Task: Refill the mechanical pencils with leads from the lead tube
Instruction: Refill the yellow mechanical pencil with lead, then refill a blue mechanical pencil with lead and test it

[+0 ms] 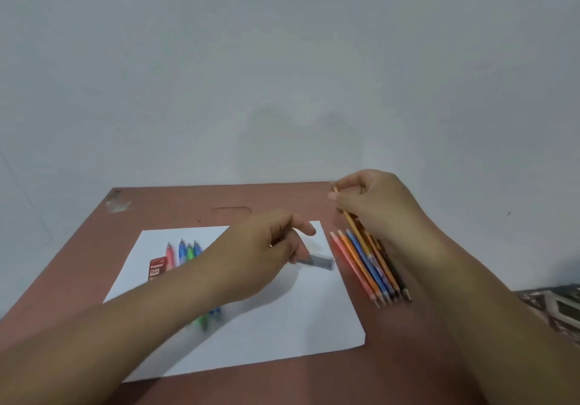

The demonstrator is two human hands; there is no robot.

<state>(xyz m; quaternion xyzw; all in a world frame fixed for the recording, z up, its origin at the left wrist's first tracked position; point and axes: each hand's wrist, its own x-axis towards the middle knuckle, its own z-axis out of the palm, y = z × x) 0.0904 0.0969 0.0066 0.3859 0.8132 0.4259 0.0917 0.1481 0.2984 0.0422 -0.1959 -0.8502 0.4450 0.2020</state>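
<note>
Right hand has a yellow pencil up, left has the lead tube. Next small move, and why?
Probably bring the two together over the white paper. The right hand pinches the yellow pencil above the row of pencils; the left hand holds the grey lead tube apart from it. Blur hides whether either is open.

The counter (194, 206) was reddish brown. A white sheet of paper (282, 320) lay flat on it. Just beside the paper, on the right, a row of colored pencils (370, 266) lay on the bare counter.
</note>
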